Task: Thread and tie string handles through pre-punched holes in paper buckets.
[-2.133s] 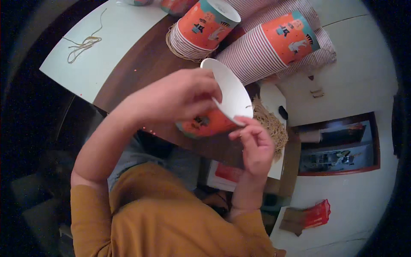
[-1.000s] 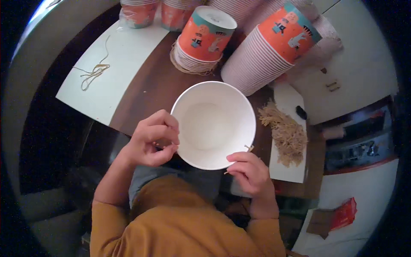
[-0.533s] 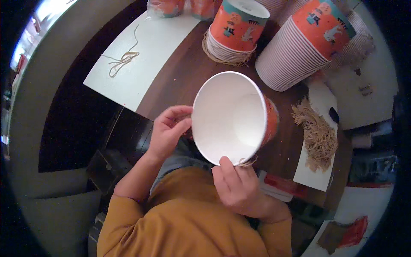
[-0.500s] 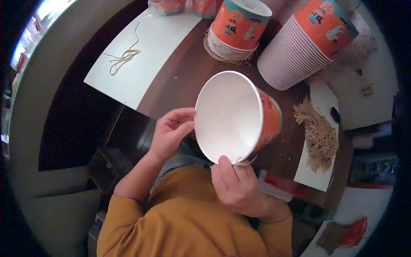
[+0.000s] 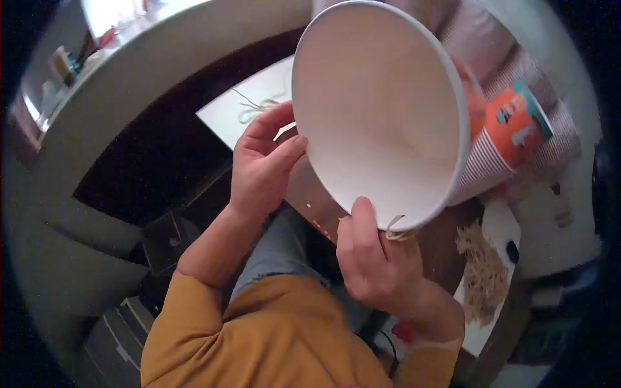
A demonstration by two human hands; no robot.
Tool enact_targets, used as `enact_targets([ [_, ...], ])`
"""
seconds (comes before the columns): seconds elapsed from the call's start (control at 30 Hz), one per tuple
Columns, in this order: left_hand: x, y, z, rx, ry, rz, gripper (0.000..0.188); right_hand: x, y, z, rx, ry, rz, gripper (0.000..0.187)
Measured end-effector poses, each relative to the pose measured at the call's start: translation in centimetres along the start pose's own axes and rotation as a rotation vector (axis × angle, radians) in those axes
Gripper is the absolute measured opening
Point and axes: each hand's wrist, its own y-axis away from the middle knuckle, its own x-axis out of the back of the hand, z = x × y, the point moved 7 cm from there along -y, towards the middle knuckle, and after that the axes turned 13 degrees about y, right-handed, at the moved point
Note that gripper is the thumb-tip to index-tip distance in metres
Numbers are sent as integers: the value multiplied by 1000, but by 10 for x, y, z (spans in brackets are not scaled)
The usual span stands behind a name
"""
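Presently: one large paper bucket [image 5: 381, 116], white inside, orange-printed outside, held tilted in the air with its mouth toward the camera.

Item held at the rim by both hands: left hand [image 5: 262, 165] closed on the left edge, right hand [image 5: 375, 258] pinching the lower edge, thumb on the inner wall, with a short tan string [image 5: 398, 229] at that spot. Judged light, thin-walled, easily dented; best taken at the rolled rim, not the flexible side. Behind it: a lying stack of matching cups [image 5: 511, 139]. On the brown table [image 5: 446, 246]: a white sheet [image 5: 252, 110] bearing a loose string, and a heap of tan strings [image 5: 482, 271] at right.
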Motion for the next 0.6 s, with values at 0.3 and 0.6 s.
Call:
enact_targets([
  [0.3, -13, -5, 33, -67, 53, -121, 60, 4, -22, -1, -68, 19, 131, 20],
  [0.6, -28, 30, -7, 159, -29, -320, 99, 16, -1, -7, -5, 87, -2, 21],
])
